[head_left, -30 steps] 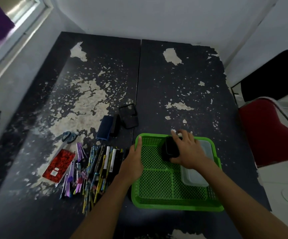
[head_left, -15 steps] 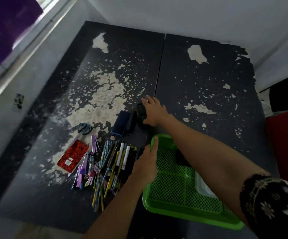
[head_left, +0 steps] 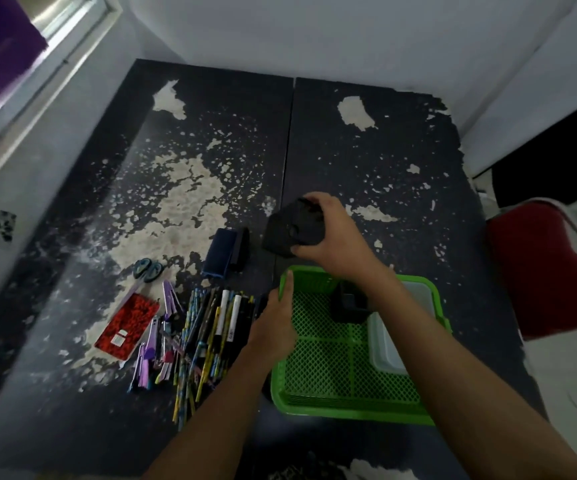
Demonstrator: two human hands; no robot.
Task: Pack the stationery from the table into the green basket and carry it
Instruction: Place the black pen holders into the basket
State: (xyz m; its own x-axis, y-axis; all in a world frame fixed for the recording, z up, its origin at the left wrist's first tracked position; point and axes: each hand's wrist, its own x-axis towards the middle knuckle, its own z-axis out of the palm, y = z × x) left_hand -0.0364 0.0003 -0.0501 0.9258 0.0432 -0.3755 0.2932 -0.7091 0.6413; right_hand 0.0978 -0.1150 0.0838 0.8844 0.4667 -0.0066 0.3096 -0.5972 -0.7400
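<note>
Black and boxy, the holder (head_left: 294, 226) we reached for half a second ago is now off the table (head_left: 384, 140), lifted in our right hand (head_left: 332, 237), whose fingers curl over its top and near side. Half a second back that hand was flat on it beside the blue case; a second back it was setting a similar black holder into the green basket (head_left: 349, 407). So one more piece is on its way in, and we judge the drop into the basket comes next.

Going left to right from the far side of that grip: the scissors (head_left: 147, 270) and red notebook (head_left: 128, 327) lie well to the left of it, then the heap of pens and pencils (head_left: 207, 334), then the blue case (head_left: 219, 252) just left of the held holder, all unpacked. Our left hand (head_left: 273, 327) sits below the grip, thumb hooked over the basket's left rim and fingers wrapped on the outside wall, steadying it. Directly under the right wrist the earlier black holder (head_left: 347, 303) stands in the basket, and to the right of that lies a clear plastic box (head_left: 387, 341) (lid on, as far as we can tell).

As for writing, the notebook carries a small white label and one white marker (head_left: 233, 317) has dark print near its lower end; both are too blurred for us to read, and no brand shows anywhere.
</note>
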